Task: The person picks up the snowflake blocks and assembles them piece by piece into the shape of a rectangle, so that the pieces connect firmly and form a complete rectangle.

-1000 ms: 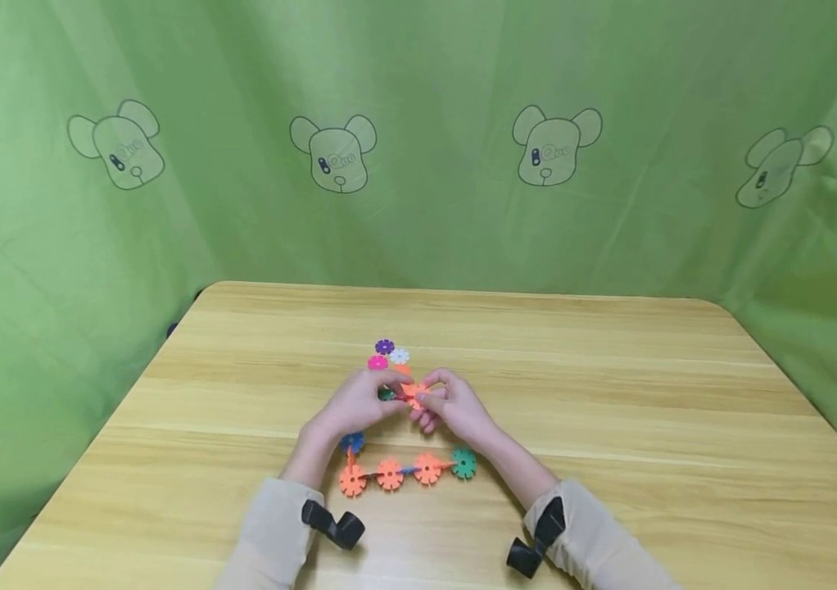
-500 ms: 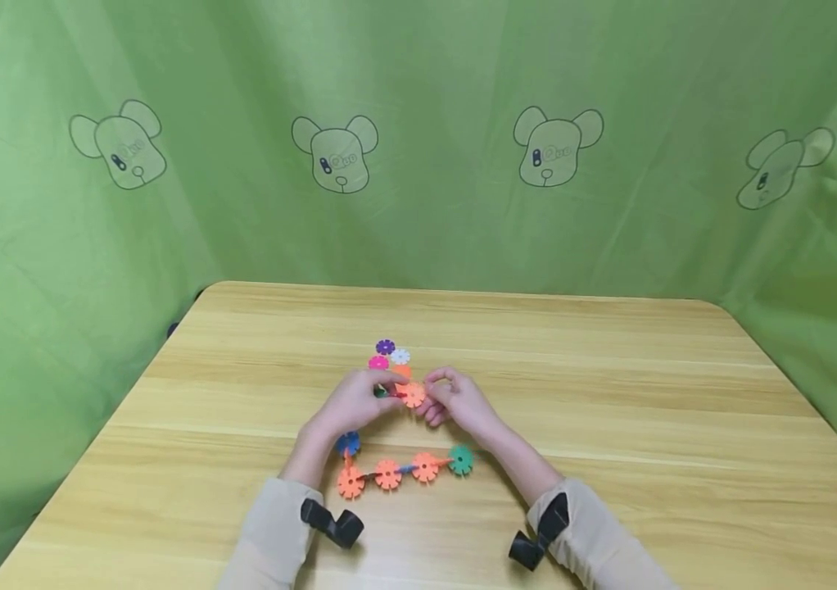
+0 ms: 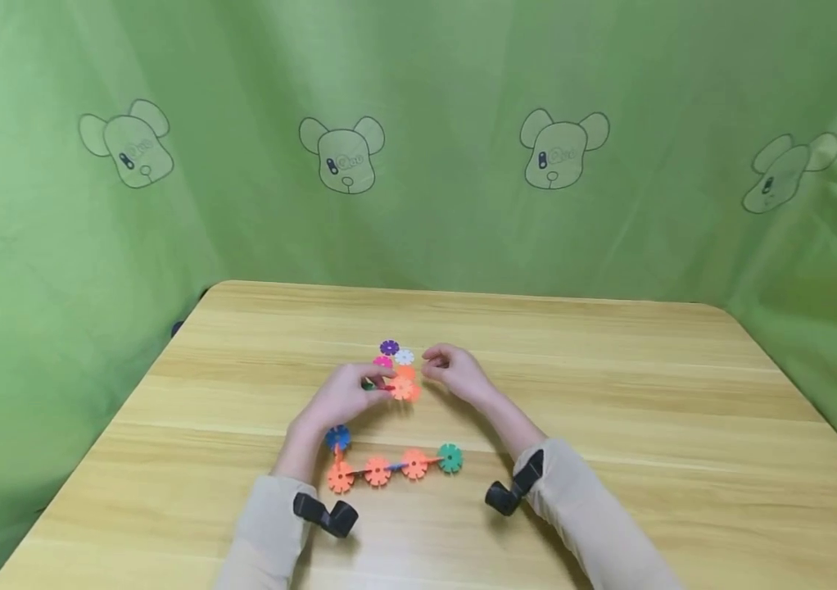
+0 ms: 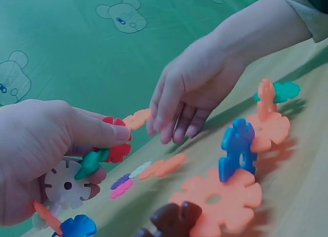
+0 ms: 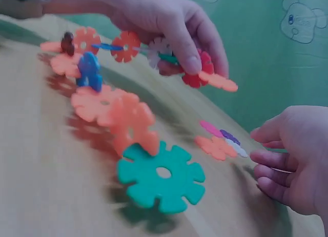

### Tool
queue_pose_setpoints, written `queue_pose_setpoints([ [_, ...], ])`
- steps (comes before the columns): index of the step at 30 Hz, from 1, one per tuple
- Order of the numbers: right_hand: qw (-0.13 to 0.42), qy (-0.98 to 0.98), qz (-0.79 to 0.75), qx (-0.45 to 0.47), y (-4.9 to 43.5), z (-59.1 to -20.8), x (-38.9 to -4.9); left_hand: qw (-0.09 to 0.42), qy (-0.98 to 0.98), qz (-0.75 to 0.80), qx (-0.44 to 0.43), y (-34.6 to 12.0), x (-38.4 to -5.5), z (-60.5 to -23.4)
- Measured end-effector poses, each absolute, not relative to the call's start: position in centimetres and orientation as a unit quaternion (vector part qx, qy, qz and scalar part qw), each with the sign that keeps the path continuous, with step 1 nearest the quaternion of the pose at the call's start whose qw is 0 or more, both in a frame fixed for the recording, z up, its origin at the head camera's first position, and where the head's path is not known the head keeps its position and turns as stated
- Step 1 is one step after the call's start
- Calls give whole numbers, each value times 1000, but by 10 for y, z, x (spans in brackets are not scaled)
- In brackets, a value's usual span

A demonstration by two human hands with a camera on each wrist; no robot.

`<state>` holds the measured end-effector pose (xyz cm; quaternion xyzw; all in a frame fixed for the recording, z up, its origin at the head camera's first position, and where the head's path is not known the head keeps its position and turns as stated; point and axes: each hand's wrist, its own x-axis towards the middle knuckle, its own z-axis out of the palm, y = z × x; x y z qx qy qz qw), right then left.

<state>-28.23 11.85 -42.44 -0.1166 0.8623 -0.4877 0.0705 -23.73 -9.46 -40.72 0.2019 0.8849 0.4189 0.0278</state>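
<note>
My left hand (image 3: 345, 397) pinches a red slotted snowflake disc (image 4: 118, 150) between thumb and fingers. An orange disc (image 3: 401, 388) is joined to the red one and sticks out past the fingertips. Behind the thumb the linked chain runs back through a green disc (image 4: 92, 162) and a white disc (image 4: 67, 185). It continues along the table through a blue disc (image 3: 337, 437) and several orange discs (image 3: 377, 471), ending in a green disc (image 5: 163, 178). My right hand (image 3: 459, 375) holds nothing; its fingers are loosely bent, close beside the loose discs.
Loose discs lie beyond the left hand: purple (image 3: 389, 347), white (image 3: 404, 356), pink (image 3: 383, 361) and orange (image 5: 215, 147). They rest on a wooden table (image 3: 610, 410). A green curtain (image 3: 448, 229) hangs behind the table's far edge.
My right hand has let go of the orange disc and moved away toward the far side. The left hand has shifted slightly left with the chain, which slid a little left too.
</note>
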Motion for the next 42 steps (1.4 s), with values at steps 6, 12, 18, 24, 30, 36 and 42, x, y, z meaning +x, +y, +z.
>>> queue_pose_setpoints([
  [6,44,902,-399,-159,105,-429,-295,32,889,419,181,-100,-239,-405],
  [12,7,931,-331,-151,93,-434,-300,28,891,417,178,-101,-239,-403],
  [18,1,950,-283,-129,86,-435,-297,23,893,410,181,-100,-237,-403],
  [24,17,937,-329,-113,90,-434,-295,27,892,411,188,-100,-238,-405],
  [30,17,901,-415,-127,102,-436,-292,29,893,406,195,-98,-237,-405],
  [36,30,873,-468,-135,114,-436,-285,31,896,398,196,-96,-237,-404],
  [42,60,849,-509,-127,121,-433,-271,27,897,396,195,-96,-237,-407],
])
